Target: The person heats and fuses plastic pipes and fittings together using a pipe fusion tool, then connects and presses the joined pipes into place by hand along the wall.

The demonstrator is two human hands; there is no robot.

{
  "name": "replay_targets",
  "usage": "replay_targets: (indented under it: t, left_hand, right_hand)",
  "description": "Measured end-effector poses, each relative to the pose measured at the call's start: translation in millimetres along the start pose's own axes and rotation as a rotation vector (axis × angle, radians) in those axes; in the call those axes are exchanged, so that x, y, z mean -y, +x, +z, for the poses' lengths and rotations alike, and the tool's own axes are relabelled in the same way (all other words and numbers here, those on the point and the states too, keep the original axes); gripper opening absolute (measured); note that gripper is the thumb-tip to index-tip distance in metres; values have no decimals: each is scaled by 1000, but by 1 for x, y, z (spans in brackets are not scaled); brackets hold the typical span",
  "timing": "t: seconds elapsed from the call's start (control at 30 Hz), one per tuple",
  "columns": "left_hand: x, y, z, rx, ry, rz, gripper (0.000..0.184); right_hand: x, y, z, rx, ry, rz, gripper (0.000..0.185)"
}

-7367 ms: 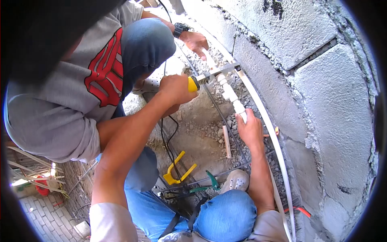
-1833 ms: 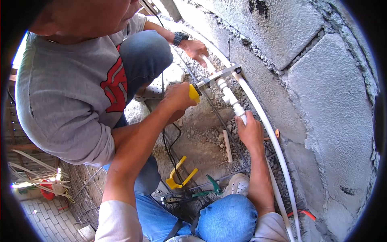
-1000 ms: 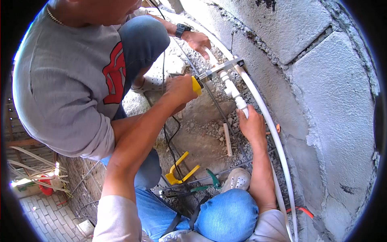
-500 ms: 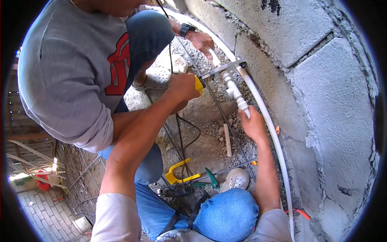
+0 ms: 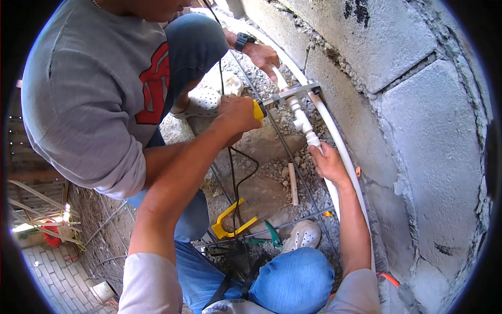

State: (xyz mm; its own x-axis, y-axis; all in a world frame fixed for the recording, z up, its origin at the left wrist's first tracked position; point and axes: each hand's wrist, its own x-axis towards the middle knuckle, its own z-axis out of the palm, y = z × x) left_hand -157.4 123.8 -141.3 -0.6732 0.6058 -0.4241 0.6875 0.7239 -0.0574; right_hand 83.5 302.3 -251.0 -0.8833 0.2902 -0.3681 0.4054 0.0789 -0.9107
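Note:
My left hand [image 5: 239,113] is closed around the yellow handle [image 5: 259,111] of a pipe fusion welder, whose flat metal plate [image 5: 287,93] reaches right. My right hand [image 5: 329,163] grips a white plastic pipe [image 5: 331,191] just below a white tee fitting [image 5: 302,123]. The fitting's upper end meets the plate's near side. Opposite, a co-worker's hand [image 5: 263,58] with a wristwatch holds another white pipe [image 5: 280,77] against the plate's far side. The co-worker's other forearm passes behind my left arm, its hand mostly hidden.
A long white pipe [image 5: 334,131] curves along the concrete block wall [image 5: 413,131]. On the gravelly ground lie a yellow stand [image 5: 230,222], a green tool [image 5: 273,234], a wood strip [image 5: 293,184] and steel bars. A black cord [image 5: 234,172] hangs between us.
The view has shifted slightly. My right hand has moved a little downward, and more of its pipe shows below the grip. Both pipe pieces stay at the welder plate.

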Motion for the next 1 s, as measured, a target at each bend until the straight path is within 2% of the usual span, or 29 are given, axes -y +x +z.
replay_targets:
  t: [0.1, 0.47, 0.57, 0.63, 0.77, 0.83, 1.0]
  left_hand:
    - [0, 0, -1, 67, -44, 4, 59]
    - [-4, -10, -6, 6, 3, -24, 64]
    - [-7, -12, -7, -9, 12, -36, 64]
    - [-7, -14, -10, 4, 20, -44, 63]
    - [-7, -13, -11, 9, 2, -46, 63]
    - [-8, -14, -11, 2, 4, -40, 63]
    - [-7, -15, -14, 19, -27, -36, 62]
  right_hand:
    - [3, -3, 1, -40, -76, 1, 44]
    - [18, -10, 3, -96, -199, -43, 42]
    - [16, -10, -1, -70, -125, -48, 40]
    - [20, -12, -4, 34, 62, 34, 39]
    - [11, -9, -2, 47, 93, -22, 40]
    - [12, -12, 3, -88, -139, -110, 41]
    - [21, -17, -1, -26, -95, 20, 47]
